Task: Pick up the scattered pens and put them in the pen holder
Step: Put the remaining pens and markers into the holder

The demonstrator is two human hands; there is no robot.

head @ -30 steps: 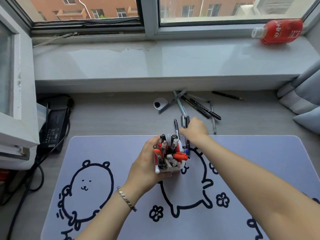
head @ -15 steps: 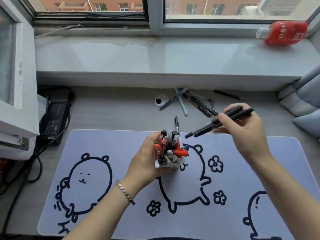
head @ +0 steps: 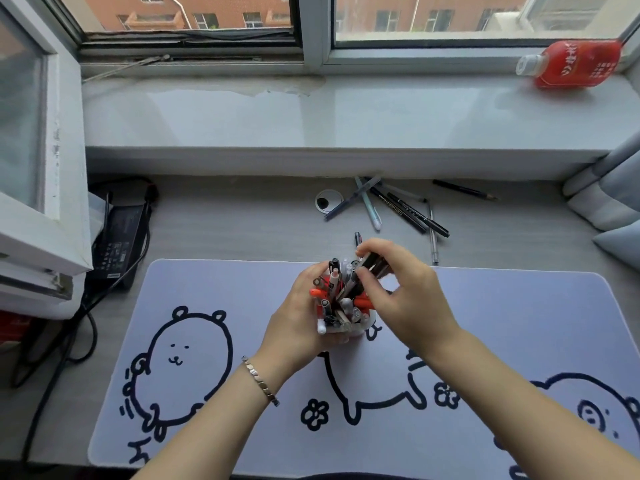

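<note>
Left hand (head: 294,327) wraps the crowded pen holder (head: 349,329) on the mat (head: 502,323), bristling with red, black and white barrels. Right hand (head: 405,299) pinches dark pens (head: 372,266) slanting into it. Scattered pens (head: 401,209) lie far right on the bench (head: 225,230).

Left hand (head: 298,317) cupped, right hand (head: 401,299) pinched (tight grip)

A pale lilac desk mat (head: 485,323) is printed with dark navy outlines of bears and flowers. Orange-red, black and white pens are seen in the pen holder (head: 346,332). At twelve o'clock from it, black, dark grey and pale blue scattered pens (head: 408,211) are seen on grey woodgrain. A red-labelled bottle (head: 575,64) is seen at one o'clock.
</note>
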